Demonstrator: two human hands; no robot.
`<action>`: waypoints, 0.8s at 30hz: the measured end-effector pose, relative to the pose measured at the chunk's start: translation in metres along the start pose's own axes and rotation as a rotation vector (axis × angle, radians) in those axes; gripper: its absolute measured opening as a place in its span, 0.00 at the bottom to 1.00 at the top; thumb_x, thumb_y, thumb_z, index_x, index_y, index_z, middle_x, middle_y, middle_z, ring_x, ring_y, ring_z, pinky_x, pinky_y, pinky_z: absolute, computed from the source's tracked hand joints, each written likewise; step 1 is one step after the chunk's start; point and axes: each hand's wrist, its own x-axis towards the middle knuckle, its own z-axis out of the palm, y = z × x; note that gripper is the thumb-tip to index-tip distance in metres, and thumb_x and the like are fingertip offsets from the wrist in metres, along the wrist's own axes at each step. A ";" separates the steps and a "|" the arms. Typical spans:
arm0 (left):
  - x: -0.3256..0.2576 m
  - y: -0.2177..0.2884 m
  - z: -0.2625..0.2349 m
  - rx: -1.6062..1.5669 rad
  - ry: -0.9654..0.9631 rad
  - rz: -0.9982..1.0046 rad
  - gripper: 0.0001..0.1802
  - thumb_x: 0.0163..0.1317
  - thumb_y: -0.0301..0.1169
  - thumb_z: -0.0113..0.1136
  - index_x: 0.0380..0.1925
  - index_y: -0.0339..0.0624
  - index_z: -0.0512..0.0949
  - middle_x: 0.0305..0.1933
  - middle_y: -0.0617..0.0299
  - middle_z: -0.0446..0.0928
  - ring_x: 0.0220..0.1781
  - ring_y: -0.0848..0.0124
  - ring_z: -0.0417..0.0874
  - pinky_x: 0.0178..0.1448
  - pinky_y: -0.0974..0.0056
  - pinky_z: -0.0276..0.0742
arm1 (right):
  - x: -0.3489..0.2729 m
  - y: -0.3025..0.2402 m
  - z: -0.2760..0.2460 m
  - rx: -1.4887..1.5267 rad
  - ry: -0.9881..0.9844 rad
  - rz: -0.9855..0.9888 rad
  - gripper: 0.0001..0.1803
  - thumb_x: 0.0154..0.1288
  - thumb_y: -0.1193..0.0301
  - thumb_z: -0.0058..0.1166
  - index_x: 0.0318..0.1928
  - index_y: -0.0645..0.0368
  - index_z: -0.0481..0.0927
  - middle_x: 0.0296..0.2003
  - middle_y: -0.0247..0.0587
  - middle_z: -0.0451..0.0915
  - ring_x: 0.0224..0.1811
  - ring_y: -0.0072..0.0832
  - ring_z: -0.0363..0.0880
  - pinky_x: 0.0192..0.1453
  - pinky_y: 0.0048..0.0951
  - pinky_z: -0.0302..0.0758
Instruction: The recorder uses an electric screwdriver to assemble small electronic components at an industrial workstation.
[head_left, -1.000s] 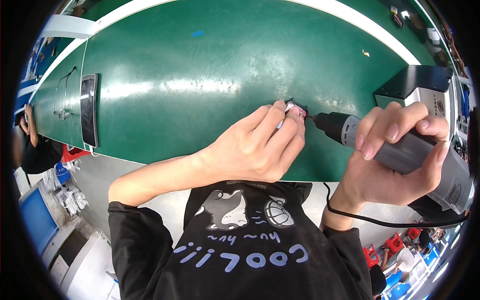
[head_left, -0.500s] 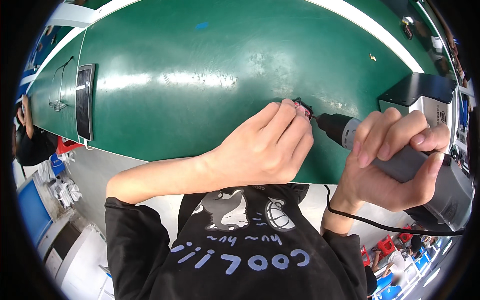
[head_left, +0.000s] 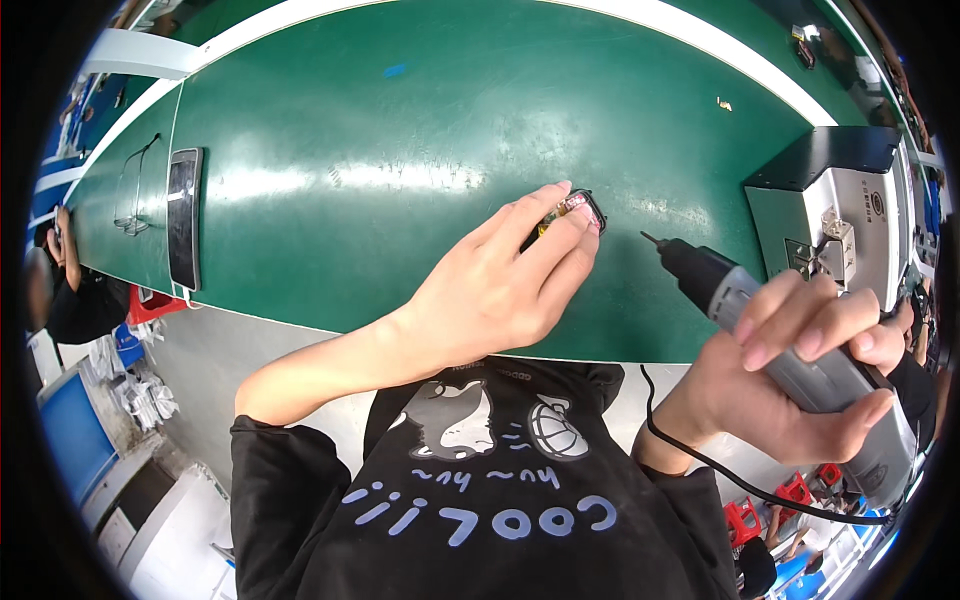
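Observation:
My left hand (head_left: 510, 265) is closed on a small black device (head_left: 598, 212) with pink and yellow parts, down at the green tabletop (head_left: 420, 120). Its fingers cover much of the device. My right hand (head_left: 790, 375) grips a grey and black electric screwdriver (head_left: 735, 285). The thin bit points up and left, apart from the device. A black cord (head_left: 735, 478) runs from the rear of the screwdriver.
A metal and black box (head_left: 830, 200) stands at the table's right end. On the left lie a dark phone-like slab (head_left: 185, 220) and a thin wire loop (head_left: 130, 195). A tiny gold piece (head_left: 723, 103) rests far right. Other people sit beyond both sides.
The screwdriver has drawn back right and down, so its bit has left the device. My left hand and the device have shifted slightly left, and more of the device shows.

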 end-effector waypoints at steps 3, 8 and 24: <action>0.010 -0.009 -0.005 -0.355 0.147 -0.206 0.12 0.56 0.22 0.66 0.41 0.32 0.81 0.41 0.56 0.81 0.46 0.58 0.84 0.50 0.63 0.83 | 0.001 -0.012 -0.016 -0.029 0.123 0.007 0.18 0.70 0.57 0.41 0.38 0.62 0.71 0.24 0.40 0.68 0.12 0.23 0.58 0.13 0.23 0.57; 0.027 -0.038 -0.028 -1.218 0.069 -0.935 0.12 0.69 0.29 0.59 0.45 0.29 0.80 0.43 0.54 0.84 0.39 0.68 0.87 0.45 0.69 0.84 | -0.012 -0.011 -0.052 0.017 0.151 0.055 0.20 0.73 0.55 0.38 0.41 0.62 0.71 0.26 0.41 0.67 0.14 0.26 0.63 0.13 0.25 0.61; 0.033 -0.044 -0.021 -1.622 0.040 -1.094 0.23 0.65 0.20 0.60 0.59 0.26 0.71 0.50 0.49 0.81 0.49 0.61 0.86 0.51 0.71 0.84 | -0.027 -0.004 -0.062 0.125 0.435 0.143 0.19 0.74 0.56 0.41 0.38 0.61 0.69 0.24 0.38 0.65 0.12 0.23 0.57 0.14 0.24 0.58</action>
